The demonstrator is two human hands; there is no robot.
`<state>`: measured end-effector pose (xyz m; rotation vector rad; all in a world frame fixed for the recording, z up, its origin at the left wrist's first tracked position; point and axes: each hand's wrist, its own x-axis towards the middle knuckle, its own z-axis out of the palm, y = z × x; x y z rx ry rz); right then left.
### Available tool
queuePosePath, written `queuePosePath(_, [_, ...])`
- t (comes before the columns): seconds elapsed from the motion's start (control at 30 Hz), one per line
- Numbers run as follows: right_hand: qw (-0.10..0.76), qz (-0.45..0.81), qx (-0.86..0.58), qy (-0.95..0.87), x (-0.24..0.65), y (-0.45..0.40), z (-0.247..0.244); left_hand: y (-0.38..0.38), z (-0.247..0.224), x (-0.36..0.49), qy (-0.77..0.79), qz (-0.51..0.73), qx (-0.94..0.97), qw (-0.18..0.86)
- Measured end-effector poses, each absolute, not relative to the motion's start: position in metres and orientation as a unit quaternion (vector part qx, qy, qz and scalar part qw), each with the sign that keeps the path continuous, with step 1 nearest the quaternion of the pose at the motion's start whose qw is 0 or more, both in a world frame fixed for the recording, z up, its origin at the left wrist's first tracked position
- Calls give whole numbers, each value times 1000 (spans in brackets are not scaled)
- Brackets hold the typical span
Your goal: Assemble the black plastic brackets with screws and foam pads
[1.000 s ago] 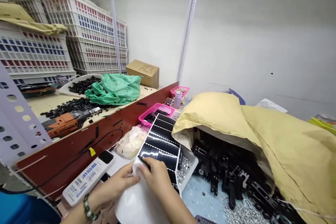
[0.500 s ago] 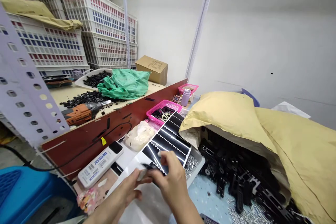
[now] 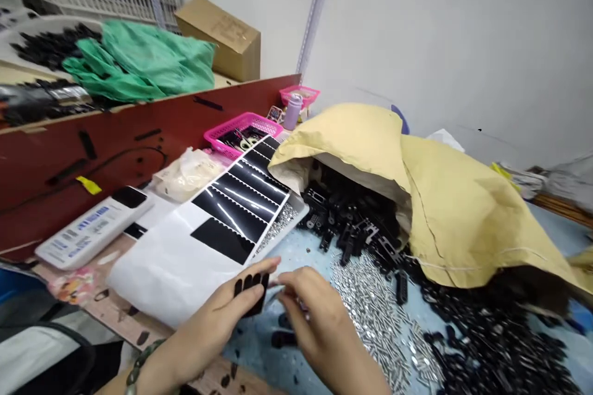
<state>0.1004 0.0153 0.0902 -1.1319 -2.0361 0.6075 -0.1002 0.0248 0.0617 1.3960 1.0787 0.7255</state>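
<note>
My left hand (image 3: 227,307) is closed on a black sticker strip (image 3: 262,297) with rounded tabs, pinched between thumb and fingers. Close beside it, my right hand (image 3: 319,321) has its fingertips pinched together; whatever sits in them is too small and blurred to name. Behind the hands, a white sheet (image 3: 171,274) with rows of glossy black stickers (image 3: 231,222) lies slanted, partly over a grey tray (image 3: 296,217) of small metal pieces. Some black parts (image 3: 283,338) lie on the blue tabletop between my hands.
Silver screws (image 3: 370,308) are heaped right of my hands. Yellow sacks (image 3: 445,210) stand behind, spilling black plastic parts (image 3: 500,345). A pink basket (image 3: 213,136), a clear plastic bag (image 3: 189,173) and a white box (image 3: 92,228) line the red board (image 3: 125,154).
The view has swung right and down, bringing the screws and black parts into sight. My hands have moved from over the sheet to beside it, and the black strip shows clearly in my left hand.
</note>
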Motion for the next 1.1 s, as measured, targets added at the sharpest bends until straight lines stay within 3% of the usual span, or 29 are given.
queuePosePath(0.07, [408,271,-512,-705,124,7,81,22,58,-86,460,306,655,516])
queuePosePath(0.17, [466,341,-602,-551,158,-3,56,25,44,-61,416,270,798,342])
queuePosePath(0.3, [497,415,-621,-441,178,-10,25,40,15,-32,363,221,882,206])
queuePosePath(0.43, [503,453,-623,-392,174,-15,15,45,4,-32,328,177,905,205])
queuePosePath(0.67, [492,482,-604,-401,153,-12,10,18,12,-67,318,214,911,153])
queuePosePath(1.1, [382,447,-634,-502,149,-10,2,7,2,-64,318,189,919,140])
